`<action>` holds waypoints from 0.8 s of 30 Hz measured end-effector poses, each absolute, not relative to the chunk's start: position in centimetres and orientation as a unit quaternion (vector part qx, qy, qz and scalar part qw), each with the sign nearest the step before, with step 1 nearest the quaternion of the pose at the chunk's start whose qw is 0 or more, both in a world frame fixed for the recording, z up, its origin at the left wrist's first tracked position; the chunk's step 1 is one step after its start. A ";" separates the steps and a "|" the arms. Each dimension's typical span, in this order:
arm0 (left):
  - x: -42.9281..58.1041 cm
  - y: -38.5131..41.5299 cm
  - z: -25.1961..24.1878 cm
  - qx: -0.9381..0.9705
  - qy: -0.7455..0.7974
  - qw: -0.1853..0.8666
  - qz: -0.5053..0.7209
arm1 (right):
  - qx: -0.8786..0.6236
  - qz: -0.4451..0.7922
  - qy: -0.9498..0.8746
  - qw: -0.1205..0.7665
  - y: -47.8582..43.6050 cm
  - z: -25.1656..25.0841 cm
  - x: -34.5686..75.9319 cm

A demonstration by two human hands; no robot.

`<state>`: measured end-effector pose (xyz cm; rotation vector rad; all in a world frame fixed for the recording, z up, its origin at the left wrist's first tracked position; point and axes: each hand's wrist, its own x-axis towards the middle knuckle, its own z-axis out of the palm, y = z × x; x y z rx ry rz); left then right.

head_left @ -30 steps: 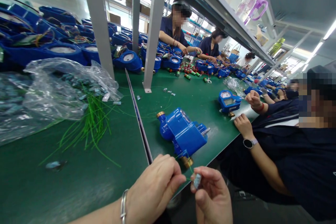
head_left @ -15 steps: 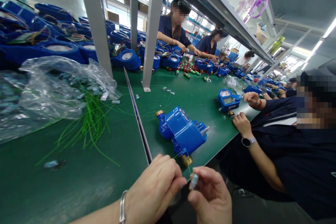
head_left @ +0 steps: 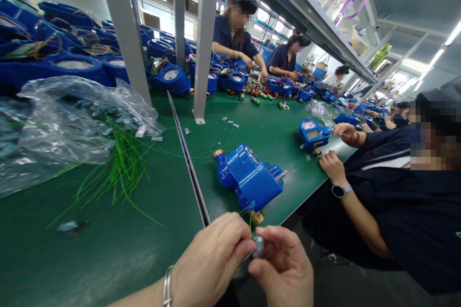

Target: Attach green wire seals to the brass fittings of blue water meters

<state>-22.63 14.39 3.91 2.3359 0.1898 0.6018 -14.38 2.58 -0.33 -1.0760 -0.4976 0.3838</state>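
Note:
Between the thumb and fingers of my right hand (head_left: pixel 284 264) is a small clear-and-blue plastic seal (head_left: pixel 259 245). My left hand (head_left: pixel 216 254) is closed right beside it, pinching the green seal wire (head_left: pixel 251 223). That wire runs up to the near end of a blue water meter (head_left: pixel 252 177), by its brass fitting (head_left: pixel 257 218). The meter lies on its side on the green table, just beyond my hands. My left fingertips partly hide the wire where it meets the seal.
Left of a metal strip (head_left: pixel 187 158) in the tabletop lie a plastic bag (head_left: pixel 68 124) of seals and a bunch of green wires (head_left: pixel 126 163). Grey posts (head_left: pixel 207 43) rise behind. At right, a co-worker's hands (head_left: pixel 333 168) are near another meter (head_left: pixel 312 134).
My right hand has moved slightly left, bringing the seal up against my left fingertips. The seal now stands more upright. The blue meter stays in place.

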 end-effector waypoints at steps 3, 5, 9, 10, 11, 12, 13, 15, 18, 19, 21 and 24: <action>-22.8 14.2 3.7 0.876 0.123 0.405 0.231 | -0.510 0.167 -0.247 0.806 2.6 -0.2 -14.5; -22.7 14.4 4.1 0.858 0.124 0.447 0.218 | -0.515 0.135 -0.305 0.789 2.6 0.1 -14.2; -22.2 15.3 5.6 0.851 0.067 0.507 0.124 | -0.511 0.067 -0.373 0.772 2.9 1.3 -13.2; -22.0 15.5 5.9 0.841 0.062 0.527 0.104 | -0.512 0.069 -0.373 0.771 3.0 1.5 -12.9; -21.9 15.7 6.1 0.826 0.064 0.553 0.087 | -0.517 0.083 -0.376 0.764 3.0 1.6 -12.7; -21.9 15.8 6.1 0.804 0.072 0.586 0.070 | -0.528 0.100 -0.377 0.754 2.9 1.6 -12.5; -21.9 15.9 6.1 0.776 0.083 0.622 0.055 | -0.545 0.110 -0.374 0.742 2.8 1.5 -12.3; -21.8 15.8 5.9 0.715 0.110 0.690 0.028 | -0.599 0.096 -0.364 0.707 2.6 1.0 -12.0; -21.9 15.4 5.6 0.655 0.139 0.742 0.034 | -0.674 -0.005 -0.385 0.631 2.6 0.2 -12.5; -21.9 15.3 5.5 0.650 0.144 0.744 0.046 | -0.684 -0.039 -0.402 0.607 2.7 0.0 -12.8; -21.9 15.1 5.4 0.656 0.143 0.738 0.072 | -0.692 -0.100 -0.425 0.575 2.9 -0.1 -13.9; -22.1 15.0 5.5 0.699 0.126 0.696 0.105 | -0.710 -0.143 -0.404 0.558 3.1 -0.2 -15.4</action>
